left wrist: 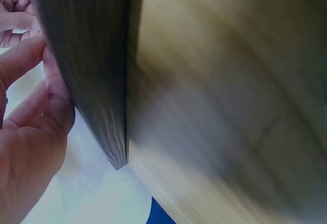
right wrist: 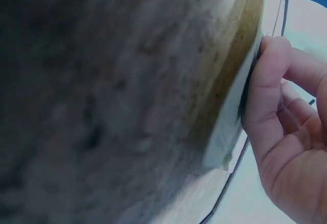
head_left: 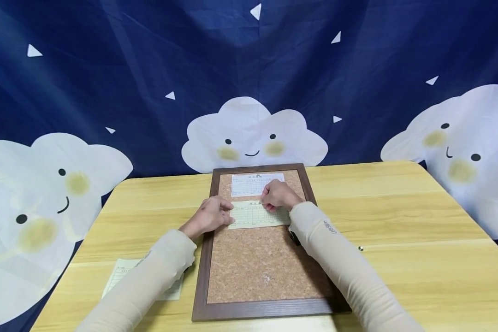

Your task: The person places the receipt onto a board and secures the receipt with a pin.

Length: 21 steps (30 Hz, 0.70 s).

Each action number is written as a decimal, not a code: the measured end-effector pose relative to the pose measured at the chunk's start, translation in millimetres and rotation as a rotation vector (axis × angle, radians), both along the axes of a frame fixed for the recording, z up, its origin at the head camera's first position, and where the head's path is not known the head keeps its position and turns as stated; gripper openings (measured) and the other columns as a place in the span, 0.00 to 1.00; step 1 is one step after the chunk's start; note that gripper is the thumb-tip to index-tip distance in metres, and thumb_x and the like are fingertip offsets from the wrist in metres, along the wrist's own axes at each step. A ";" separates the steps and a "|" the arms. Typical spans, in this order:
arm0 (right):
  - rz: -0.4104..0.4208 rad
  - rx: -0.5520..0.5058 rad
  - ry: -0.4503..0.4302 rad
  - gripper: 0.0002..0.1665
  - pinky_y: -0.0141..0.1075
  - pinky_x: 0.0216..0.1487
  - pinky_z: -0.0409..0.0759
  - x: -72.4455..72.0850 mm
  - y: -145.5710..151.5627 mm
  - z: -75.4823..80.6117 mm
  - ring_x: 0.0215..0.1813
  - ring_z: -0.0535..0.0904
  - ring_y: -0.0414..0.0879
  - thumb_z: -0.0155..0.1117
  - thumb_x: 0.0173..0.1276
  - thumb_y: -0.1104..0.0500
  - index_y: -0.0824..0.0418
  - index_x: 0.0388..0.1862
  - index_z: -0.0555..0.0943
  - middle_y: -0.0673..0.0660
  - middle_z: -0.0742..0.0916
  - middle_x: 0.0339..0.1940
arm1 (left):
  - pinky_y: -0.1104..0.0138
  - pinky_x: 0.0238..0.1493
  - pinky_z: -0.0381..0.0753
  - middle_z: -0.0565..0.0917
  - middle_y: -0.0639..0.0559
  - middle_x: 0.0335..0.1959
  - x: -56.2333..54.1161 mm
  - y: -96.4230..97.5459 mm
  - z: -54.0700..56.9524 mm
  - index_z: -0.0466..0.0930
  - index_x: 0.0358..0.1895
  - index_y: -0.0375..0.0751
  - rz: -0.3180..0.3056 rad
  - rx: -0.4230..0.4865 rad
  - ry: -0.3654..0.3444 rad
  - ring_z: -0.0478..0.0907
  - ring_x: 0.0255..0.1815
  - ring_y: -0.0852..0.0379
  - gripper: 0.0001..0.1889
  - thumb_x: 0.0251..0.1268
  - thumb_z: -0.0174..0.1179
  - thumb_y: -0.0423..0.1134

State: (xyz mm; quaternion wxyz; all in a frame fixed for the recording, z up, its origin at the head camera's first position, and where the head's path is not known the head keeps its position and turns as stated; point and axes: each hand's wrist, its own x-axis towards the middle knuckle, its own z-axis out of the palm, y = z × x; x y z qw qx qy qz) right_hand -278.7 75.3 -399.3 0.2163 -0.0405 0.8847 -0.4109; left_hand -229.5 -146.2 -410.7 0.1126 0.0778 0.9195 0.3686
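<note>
A framed corkboard [head_left: 265,267] lies on the table with two printed form slips on it, a white slip [head_left: 240,186] near its top edge and a pale yellow slip [head_left: 249,217] just below. My left hand [head_left: 210,214] reaches over the frame's left side, thumb and fingertips spread on the yellow slip's left edge. At the top middle of that slip, my right hand [head_left: 279,194] has its fingers curled and pinches at the paper; its fingertips hide what is between them. In the right wrist view, the slip's edge [right wrist: 219,142] lifts off the cork.
Another pale yellow slip [head_left: 172,290] lies left of the board, partly under my left forearm. A small shiny metal tack-like piece [head_left: 360,248] sits on the wooden table [head_left: 431,276] to the right. Behind the table hangs a dark blue cloth [head_left: 249,60] with clouds.
</note>
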 end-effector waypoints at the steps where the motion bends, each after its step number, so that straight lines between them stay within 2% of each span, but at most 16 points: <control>1: 0.005 -0.006 -0.003 0.09 0.33 0.27 0.82 0.1 0.3 0.1 0.21 0.79 0.42 0.63 0.70 0.68 0.67 0.27 0.81 0.56 0.84 0.19 | 0.60 0.47 0.79 0.80 0.46 0.50 0.0 0.0 0.1 0.85 0.50 0.33 0.002 -0.001 0.004 0.78 0.41 0.54 0.17 0.55 0.72 0.30; 9: 0.036 -0.111 -0.077 0.06 0.34 0.31 0.84 -0.3 11.4 3.5 0.24 0.81 0.42 0.59 0.72 0.69 0.71 0.36 0.80 0.58 0.84 0.23 | 0.62 0.44 0.81 0.81 0.44 0.48 2.3 -4.3 -0.2 0.86 0.48 0.32 -0.022 0.029 0.071 0.81 0.38 0.57 0.17 0.53 0.73 0.30; 14: 0.037 -0.157 -0.110 0.06 0.34 0.33 0.85 1.5 18.8 6.3 0.24 0.81 0.42 0.59 0.73 0.70 0.74 0.41 0.80 0.59 0.85 0.24 | 0.65 0.40 0.80 0.81 0.46 0.40 3.5 -10.9 2.1 0.87 0.48 0.33 -0.013 0.058 0.082 0.80 0.35 0.58 0.17 0.53 0.73 0.30; 21: 0.076 -0.169 -0.121 0.07 0.34 0.32 0.85 4.8 23.9 10.3 0.24 0.81 0.42 0.59 0.73 0.69 0.76 0.42 0.80 0.59 0.85 0.25 | 0.66 0.38 0.79 0.82 0.46 0.40 5.1 -18.8 3.9 0.87 0.47 0.33 -0.014 0.081 0.082 0.79 0.34 0.58 0.15 0.55 0.73 0.32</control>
